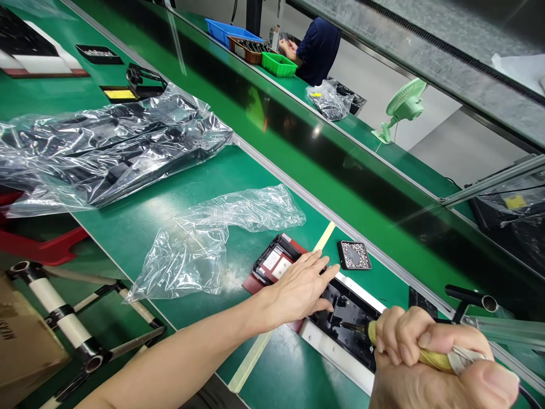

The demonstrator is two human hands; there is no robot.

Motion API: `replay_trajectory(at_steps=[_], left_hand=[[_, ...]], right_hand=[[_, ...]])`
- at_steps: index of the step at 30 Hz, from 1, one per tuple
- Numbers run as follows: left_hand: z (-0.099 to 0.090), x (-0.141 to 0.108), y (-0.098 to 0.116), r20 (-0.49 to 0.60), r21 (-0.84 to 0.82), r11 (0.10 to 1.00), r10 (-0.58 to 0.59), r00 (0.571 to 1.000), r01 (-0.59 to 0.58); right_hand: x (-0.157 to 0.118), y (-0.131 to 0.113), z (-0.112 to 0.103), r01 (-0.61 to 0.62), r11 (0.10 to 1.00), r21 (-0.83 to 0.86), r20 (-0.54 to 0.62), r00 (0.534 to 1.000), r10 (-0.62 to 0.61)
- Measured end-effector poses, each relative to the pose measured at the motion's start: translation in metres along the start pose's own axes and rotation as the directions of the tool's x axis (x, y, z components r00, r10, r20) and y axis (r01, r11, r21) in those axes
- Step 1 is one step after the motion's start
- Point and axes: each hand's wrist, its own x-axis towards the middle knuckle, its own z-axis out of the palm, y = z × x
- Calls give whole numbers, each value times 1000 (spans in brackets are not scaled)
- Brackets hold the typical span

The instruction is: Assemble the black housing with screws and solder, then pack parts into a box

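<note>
My left hand [293, 289] lies with its fingers spread over a black plastic housing [353, 321], pressing lightly or just resting; I cannot tell which. The housing sits in a white fixture [327, 349]. At the lower right my right hand [430, 352] is closed round a screwdriver [434, 359] with a yellow handle. Its dark shaft points into the housing, but whether the tip touches is unclear. Beyond the left fingers is a black frame with white labels [272, 262] on a reddish pad. A small black tray of tiny shiny screws [354, 255] stands behind the fixture.
Clear plastic bags [196, 244] lie on the green table, with wrapped black parts [128, 147] farther left. A metal rail [281, 176] borders a green conveyor [255, 113]. Across it are a person in dark clothing [319, 48], a green bin [279, 64] and a fan [404, 102].
</note>
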Motion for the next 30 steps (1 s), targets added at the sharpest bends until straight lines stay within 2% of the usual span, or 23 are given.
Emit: replay_trajectory(at_steps=[8,18,23,30], left_hand=[[6,-1,-4,-53,7,1000,24,998,-24],[9,-2,-5,-58,12,1000,25,998,-24],[9,-2,-4,-67,13,1000,28,997,-27],[8,-1,-4,-69,24,999,23,997,-22]], right_hand=[[-1,1,2,-16,999,37,-38,999,18],[4,-4,5,-45,998,53,61,997,42],[8,-11,2,-87,994,61,150,986,77],[8,-22,-4,-150,986,74,320,940,119]])
